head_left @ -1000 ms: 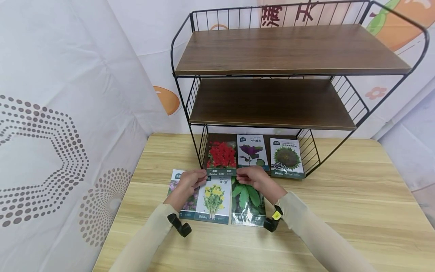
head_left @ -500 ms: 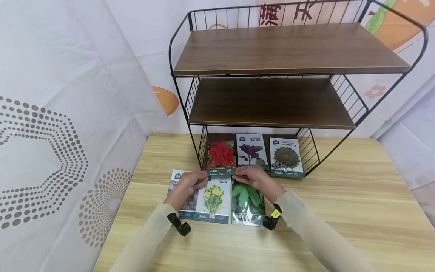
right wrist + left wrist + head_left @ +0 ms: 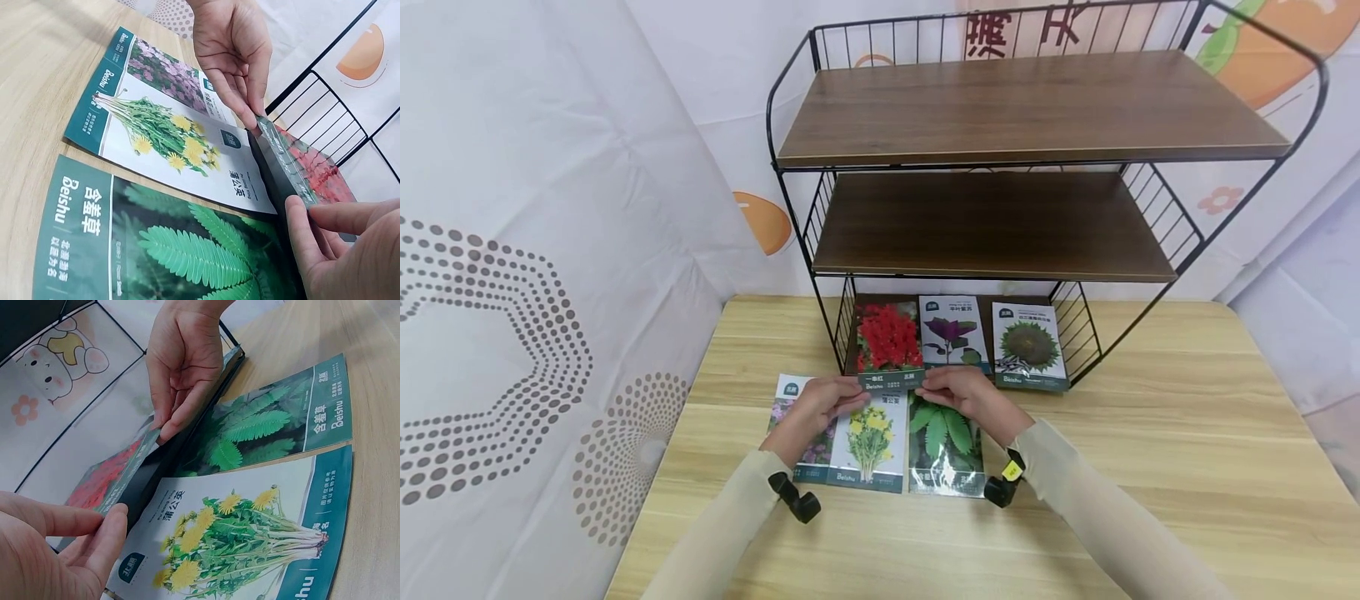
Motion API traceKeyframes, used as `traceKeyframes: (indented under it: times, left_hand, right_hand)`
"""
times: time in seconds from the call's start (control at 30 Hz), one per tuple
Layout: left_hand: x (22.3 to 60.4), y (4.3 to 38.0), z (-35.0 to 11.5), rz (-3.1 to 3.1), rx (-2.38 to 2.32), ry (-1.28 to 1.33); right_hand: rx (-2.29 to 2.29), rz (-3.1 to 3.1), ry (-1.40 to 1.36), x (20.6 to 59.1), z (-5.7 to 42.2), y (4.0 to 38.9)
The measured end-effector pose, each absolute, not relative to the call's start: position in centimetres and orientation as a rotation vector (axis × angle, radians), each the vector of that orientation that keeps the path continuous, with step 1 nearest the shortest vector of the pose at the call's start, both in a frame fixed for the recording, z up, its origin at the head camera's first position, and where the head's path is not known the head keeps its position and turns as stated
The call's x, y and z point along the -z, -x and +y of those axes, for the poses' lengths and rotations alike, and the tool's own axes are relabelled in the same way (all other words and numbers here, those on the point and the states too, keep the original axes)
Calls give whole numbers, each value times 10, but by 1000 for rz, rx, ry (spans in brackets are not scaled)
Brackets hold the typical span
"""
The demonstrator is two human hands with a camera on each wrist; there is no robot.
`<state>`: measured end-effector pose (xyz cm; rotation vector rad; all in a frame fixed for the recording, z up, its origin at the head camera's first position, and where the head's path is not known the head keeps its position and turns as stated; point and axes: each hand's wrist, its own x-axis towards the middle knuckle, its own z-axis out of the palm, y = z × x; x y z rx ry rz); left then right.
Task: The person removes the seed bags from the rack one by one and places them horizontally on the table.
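A seed packet with red flowers (image 3: pixel 889 337) lies tilted at the left front of the bottom shelf. My left hand (image 3: pixel 820 404) pinches its lower left corner between thumb and fingers, and my right hand (image 3: pixel 961 390) pinches the lower right corner. Both grips show up close in the left wrist view, where the red packet (image 3: pixel 103 478) slopes along the dark shelf edge. On the table below the hands lie a dandelion packet (image 3: pixel 868 442), a green fern-like leaf packet (image 3: pixel 187 244) and a pink-flower packet (image 3: pixel 165 72), which the dandelion packet partly overlaps.
Beside the red packet on the bottom shelf are a purple-leaf packet (image 3: pixel 953 325) and a sunflower packet (image 3: pixel 1030 346). Above them the rack's middle board (image 3: pixel 992 225) and top board (image 3: pixel 1022 104) overhang, carried by a black wire frame (image 3: pixel 790 217). Patterned cloth hangs behind.
The red-flower packet has shifted slightly to the right and towards me, with both hands still pinching its corners. The view has drifted a little, and the packets on the table stay put.
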<state>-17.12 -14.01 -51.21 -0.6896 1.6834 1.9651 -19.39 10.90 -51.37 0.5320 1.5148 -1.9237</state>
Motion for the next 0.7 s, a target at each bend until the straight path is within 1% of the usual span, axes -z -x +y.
traceKeyframes:
  times: [0.4,0.7]
  left_hand:
    - [509,168,-137,1693,-1969,649]
    - [508,169,-135,1698,-1950,628]
  right_hand:
    - [1947,1474,-549,511,117,193]
    - [1933,1469,-484,506,128,190]
